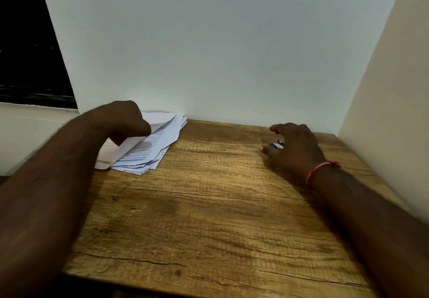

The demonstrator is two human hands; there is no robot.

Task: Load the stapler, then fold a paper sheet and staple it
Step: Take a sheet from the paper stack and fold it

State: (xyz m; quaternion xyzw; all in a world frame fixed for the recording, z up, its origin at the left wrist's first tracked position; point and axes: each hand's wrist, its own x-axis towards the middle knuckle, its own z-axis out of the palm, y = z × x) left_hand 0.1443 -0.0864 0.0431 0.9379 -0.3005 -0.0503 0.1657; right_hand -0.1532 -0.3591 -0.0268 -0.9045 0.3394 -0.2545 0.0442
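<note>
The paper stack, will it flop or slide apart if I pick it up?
Likely floppy: the top sheet curls in the grip of the left hand. The stack lies fanned, so its sheets would probably slide apart.

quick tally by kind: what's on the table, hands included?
Paper pile: 1
Stapler, mostly hidden under the right hand: 1
Tiny unidentifiable item near the wall: 1
Hands: 2, left hand gripping the pile's top sheet
Total: 5

Printed lines on the paper sheets (148, 144) are too blurred to read
</note>
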